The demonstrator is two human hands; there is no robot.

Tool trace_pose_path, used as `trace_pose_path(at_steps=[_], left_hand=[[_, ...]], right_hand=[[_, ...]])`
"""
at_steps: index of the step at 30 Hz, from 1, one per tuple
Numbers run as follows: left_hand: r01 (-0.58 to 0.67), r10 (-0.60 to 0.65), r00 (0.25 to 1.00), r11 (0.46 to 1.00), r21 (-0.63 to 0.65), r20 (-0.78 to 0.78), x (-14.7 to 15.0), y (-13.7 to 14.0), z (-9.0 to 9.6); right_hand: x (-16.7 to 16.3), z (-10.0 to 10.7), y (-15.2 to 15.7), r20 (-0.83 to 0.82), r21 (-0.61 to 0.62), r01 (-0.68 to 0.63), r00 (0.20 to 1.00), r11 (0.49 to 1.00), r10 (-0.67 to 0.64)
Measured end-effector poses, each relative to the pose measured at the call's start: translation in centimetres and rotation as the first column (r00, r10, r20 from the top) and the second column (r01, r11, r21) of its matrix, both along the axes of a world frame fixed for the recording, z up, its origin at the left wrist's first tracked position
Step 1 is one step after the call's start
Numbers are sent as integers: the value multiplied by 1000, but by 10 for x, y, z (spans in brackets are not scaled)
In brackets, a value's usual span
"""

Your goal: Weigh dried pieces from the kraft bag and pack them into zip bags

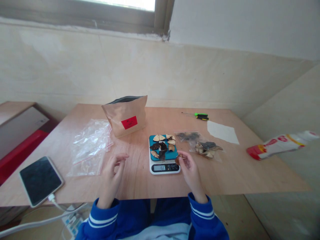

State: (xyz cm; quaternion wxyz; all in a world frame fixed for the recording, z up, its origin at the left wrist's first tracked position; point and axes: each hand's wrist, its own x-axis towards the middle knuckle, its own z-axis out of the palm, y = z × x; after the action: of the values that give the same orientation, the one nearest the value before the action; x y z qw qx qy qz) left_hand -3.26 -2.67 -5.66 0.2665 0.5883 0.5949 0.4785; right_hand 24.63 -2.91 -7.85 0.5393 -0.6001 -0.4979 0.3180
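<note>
A small kitchen scale (165, 169) with a blue-green top stands near the middle of the table, its display lit. Several dried fungus pieces (162, 146), some dark and some pale, lie spread on its platform. My right hand (188, 168) is at the scale's right edge, pinching one brown dried fungus piece (177, 160) between thumb and fingers. To the left of the scale, my left hand (113, 175) hovers over the wood with fingers loosely bent, thumb apart, and nothing in it. Clear bags of dried fungus (207, 149) lie right of the scale.
An open brown paper pouch (127, 116) stands behind, left of the scale. Flat clear zip bags (90, 146) and a cabled phone (41, 180) lie left. Screwdrivers (201, 116), white paper (222, 132) and a red-and-white bottle (277, 146) are to the right.
</note>
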Motion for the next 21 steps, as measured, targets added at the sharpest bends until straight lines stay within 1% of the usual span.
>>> trace_pose_path(at_steps=[3, 5, 7, 9, 12, 16, 19, 21], left_hand=[[137, -138, 989, 990, -12, -52, 32, 4, -4], [240, -237, 965, 971, 12, -114, 57, 10, -10], [296, -285, 942, 954, 39, -175, 78, 17, -18], [336, -315, 919, 940, 52, -237, 90, 24, -24], [340, -305, 901, 938, 66, -309, 91, 31, -29], [322, -267, 893, 941, 101, -361, 81, 31, -26], [298, -244, 900, 949, 103, -360, 79, 29, -22], [290, -244, 911, 952, 99, -332, 78, 28, -20]], right_hand=[[-9, -2, 0, -7, -22, -42, 999, 999, 42], [-11, -1, 0, 2, -36, -56, 998, 998, 56], [-11, 1, -1, 8, -43, -56, 998, 997, 57], [-8, 3, -3, 3, -40, -45, 999, 998, 45], [0, 6, -4, -11, -26, -12, 1000, 1000, 12], [6, 4, -5, -25, -21, 31, 999, 999, -32], [1, 1, -4, -28, -11, 12, 1000, 1000, -12], [-7, -1, -2, -6, -3, -16, 1000, 1000, 16]])
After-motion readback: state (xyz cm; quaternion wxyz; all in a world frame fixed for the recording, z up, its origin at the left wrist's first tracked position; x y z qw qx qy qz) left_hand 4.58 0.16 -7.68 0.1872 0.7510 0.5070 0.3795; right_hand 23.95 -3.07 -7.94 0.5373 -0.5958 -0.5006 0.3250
